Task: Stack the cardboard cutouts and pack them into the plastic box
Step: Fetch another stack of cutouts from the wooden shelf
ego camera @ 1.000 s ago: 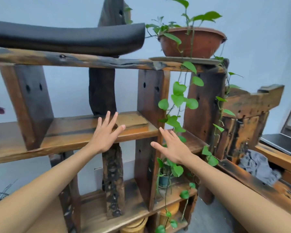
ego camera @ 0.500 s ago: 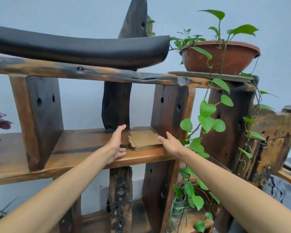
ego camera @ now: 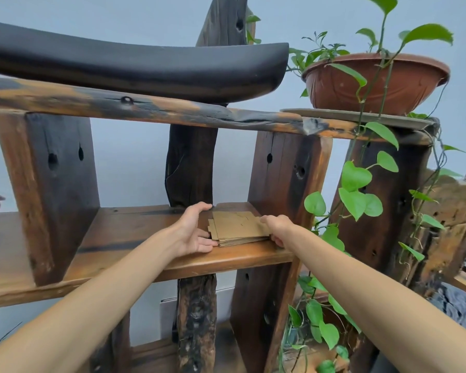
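Cardboard cutouts lay in one flat brown stack on the middle board of a rough wooden shelf, toward its right end beside a dark upright post. How many sheets the stack held could not be counted; only layered edges showed along its front. Two bare hands bracketed it. The left hand was cupped open against the stack's left side, fingers curved around the back corner and thumb low at the front. The right hand pressed against the right edge, its fingertips hidden behind the knuckles, so whether it gripped the sheets could not be told. Both forearms were cut off at the bottom of the picture. One long black curved object rested on the top board. One brown plant pot stood at the top right, its green vines trailing down the shelf's right side. A plain pale wall lay behind.
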